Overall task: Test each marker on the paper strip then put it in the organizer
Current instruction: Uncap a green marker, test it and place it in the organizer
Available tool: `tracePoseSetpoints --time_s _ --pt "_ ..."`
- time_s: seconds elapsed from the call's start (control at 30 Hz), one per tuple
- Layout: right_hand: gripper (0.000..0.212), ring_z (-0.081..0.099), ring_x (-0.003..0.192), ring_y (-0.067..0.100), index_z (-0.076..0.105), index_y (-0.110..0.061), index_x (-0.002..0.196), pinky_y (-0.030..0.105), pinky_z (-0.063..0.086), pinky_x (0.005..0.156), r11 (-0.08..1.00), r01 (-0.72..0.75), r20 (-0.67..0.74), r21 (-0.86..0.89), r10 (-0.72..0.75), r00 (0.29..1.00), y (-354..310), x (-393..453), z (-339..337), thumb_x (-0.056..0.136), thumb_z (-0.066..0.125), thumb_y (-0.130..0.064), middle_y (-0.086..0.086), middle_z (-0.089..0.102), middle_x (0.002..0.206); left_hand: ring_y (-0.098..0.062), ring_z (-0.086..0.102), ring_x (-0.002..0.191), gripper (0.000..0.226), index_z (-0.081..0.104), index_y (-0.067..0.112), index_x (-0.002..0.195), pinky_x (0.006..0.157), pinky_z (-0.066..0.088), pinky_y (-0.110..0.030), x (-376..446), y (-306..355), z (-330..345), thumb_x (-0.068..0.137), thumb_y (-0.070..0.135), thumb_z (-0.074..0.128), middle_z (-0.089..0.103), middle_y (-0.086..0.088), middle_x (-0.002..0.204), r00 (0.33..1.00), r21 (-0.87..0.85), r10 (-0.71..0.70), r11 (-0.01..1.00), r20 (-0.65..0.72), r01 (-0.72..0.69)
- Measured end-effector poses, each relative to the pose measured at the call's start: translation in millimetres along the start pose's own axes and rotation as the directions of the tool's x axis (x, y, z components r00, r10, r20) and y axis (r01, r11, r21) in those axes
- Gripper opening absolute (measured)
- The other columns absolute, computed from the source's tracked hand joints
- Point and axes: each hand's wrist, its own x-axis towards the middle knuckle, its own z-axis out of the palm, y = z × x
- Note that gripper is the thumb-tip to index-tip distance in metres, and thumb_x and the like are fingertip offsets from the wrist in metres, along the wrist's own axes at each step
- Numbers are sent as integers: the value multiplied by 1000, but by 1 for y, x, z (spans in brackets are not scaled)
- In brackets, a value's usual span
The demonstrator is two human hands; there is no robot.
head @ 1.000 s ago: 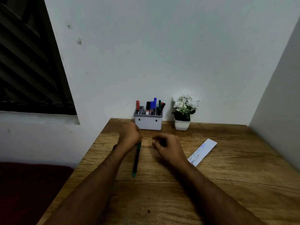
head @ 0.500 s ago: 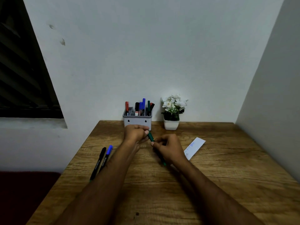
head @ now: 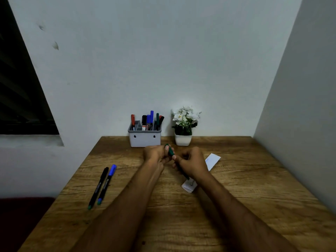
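Head view: marker print unreadable [head: 101,184]

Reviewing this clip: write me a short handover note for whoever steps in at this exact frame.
Left hand grips the cap end of the green marker; right hand grips its barrel.
Paper strip lies under the right hand, partly hidden.
Organizer at the wall holds several markers.
Black marker and blue marker lie side by side on the table, left.
Left: test green, stow it, then those two.
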Motion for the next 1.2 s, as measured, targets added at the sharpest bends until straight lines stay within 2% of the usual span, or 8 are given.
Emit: tracePoseSetpoints --time_s 0.13,0.2,0.3,0.37,0.53,0.67,0.83,1.2 --pt "24 65 49 10 77 3 78 23 52 48 992 -112 123 53 105 987 5 -14 -17 95 71 -12 11 75 68 -18 71 75 9 65 4 89 71 62 -34 28 19 -28 86 9 73 73 -12 91 949 -17 92 995 -302 -102" --pt "20 65 50 13 76 2 77 27 52 49 982 -134 112 136 119 987 12 -22 -29 94 72 -10 15 76 71 -17 71 77 15 68 8 97 66 58 -30 38 29 -44 86 15 75 73 -9 97 933 220 211 964 -290 -149" --pt "6 64 52 20 70 8 92 31 53 49 873 -148 31 464 151 988 18 -23 -45 92 70 2 24 73 79 -13 69 76 12 75 17 93 66 57 -28 31 20 -39 82 21 78 73 0 89 889 809 451 492 80 -323" --pt "18 67 56 28 66 1 108 35 57 51 814 -120 -17 569 158 987 20 -20 -56 91 68 8 25 73 89 -14 69 75 11 76 20 87 69 60 -31 21 5 -32 77 24 81 73 1 84 827 903 499 178 259 -390" --pt "30 76 77 35 68 -1 117 38 65 68 809 -22 -70 587 78 994 31 -12 -77 101 46 12 25 72 106 -22 67 81 15 70 13 87 70 61 -37 13 -13 -25 78 23 76 68 -5 88 771 895 462 -139 437 -424" --pt "40 76 95 33 69 0 119 35 64 79 727 -19 -102 686 122 987 51 -7 -93 97 42 20 21 75 106 -23 66 87 14 70 13 91 75 59 -38 5 -17 -24 84 25 70 67 -8 96 740 880 476 -238 474 -411" --pt "26 74 95 34 71 1 115 33 63 74 703 21 -180 711 153 972 68 -7 -97 90 69 5 25 74 109 -16 58 104 23 62 16 117 87 49 -28 -19 -39 -15 97 20 54 61 0 115 501 655 502 -190 705 -731" --pt "19 72 75 34 79 -7 103 41 60 70 868 -17 -154 497 107 982 63 -23 -89 96 61 -8 19 78 85 -5 22 147 55 28 25 156 113 17 -18 -36 -66 -19 104 30 44 25 7 163 541 546 84 -58 837 -836"
